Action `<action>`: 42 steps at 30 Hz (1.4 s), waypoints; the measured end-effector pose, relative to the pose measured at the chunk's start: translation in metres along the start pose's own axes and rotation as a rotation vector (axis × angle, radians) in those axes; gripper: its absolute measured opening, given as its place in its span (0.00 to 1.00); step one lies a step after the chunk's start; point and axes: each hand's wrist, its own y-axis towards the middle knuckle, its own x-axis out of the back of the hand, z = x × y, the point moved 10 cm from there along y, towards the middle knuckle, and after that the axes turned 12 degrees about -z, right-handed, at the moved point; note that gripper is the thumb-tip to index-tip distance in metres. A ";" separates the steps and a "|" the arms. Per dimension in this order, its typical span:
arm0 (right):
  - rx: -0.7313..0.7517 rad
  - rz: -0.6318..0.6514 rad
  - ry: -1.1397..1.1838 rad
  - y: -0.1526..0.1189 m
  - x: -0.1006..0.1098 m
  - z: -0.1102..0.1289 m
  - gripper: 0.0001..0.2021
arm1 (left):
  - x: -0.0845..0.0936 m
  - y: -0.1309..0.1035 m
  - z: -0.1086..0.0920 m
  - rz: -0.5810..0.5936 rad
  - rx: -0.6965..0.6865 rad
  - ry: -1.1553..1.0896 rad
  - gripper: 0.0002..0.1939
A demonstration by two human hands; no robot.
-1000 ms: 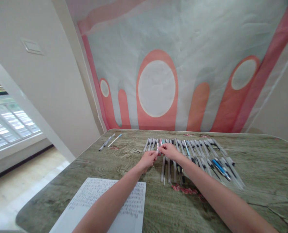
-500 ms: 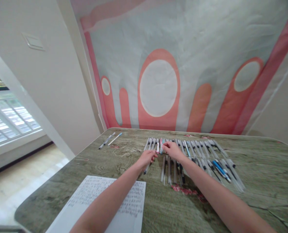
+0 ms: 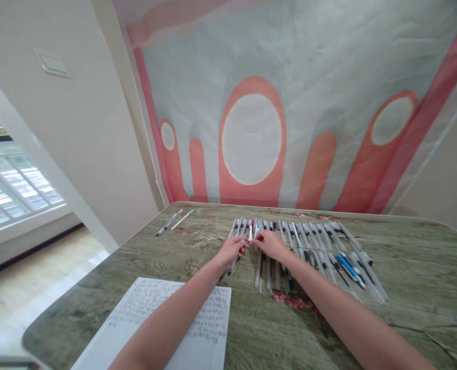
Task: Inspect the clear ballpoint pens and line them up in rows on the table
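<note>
A pink-and-white pen [image 3: 250, 233] has the left hand [image 3: 231, 252] at eight o'clock, the right hand [image 3: 271, 244] at four. Whether either grips anything, I cannot tell.

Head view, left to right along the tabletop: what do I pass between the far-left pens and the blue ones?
Clear pens → white pen with a blue end → left hand → white-and-pink pen → right hand → blue pens.

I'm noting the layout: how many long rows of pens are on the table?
2. The far row runs along the table's back; the near row lies in front. The right hand and forearm may hide some pens.
</note>
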 end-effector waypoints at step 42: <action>-0.173 -0.112 0.174 0.014 0.012 -0.028 0.11 | -0.030 -0.028 -0.015 0.276 -0.103 0.145 0.18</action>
